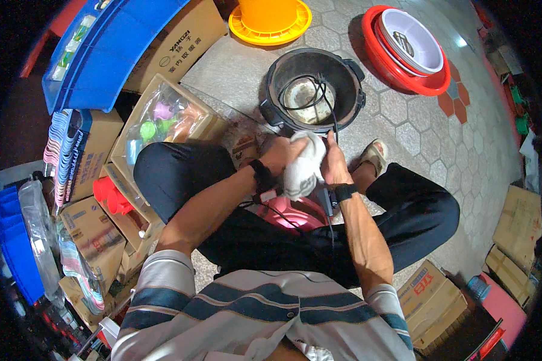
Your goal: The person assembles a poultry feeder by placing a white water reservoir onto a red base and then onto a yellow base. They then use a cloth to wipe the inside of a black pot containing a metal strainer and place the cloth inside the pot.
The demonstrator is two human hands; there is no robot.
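Between my knees, my left hand [277, 155] is closed on a bunched white cloth [302, 168]. My right hand [336, 163] presses close against the cloth's other side, its fingers closed at a black power cord [335, 123]. That cord runs up into the dark, round electric cooker body [350, 90] on the floor just beyond my hands. Loops of it lie inside over a pale, stained round bottom. The cloth and my fingers hide part of the cord. Below my hands, a pink plastic thing [295, 214] shows between my legs.
An open carton [214, 129] with bagged colourful plastic items stands left, near a blue plastic bin [111, 54] and red cups [111, 195]. A yellow round feeder-like tub [271, 33] and stacked red and white basins [442, 81] stand beyond. Cartons [430, 301] lie right.
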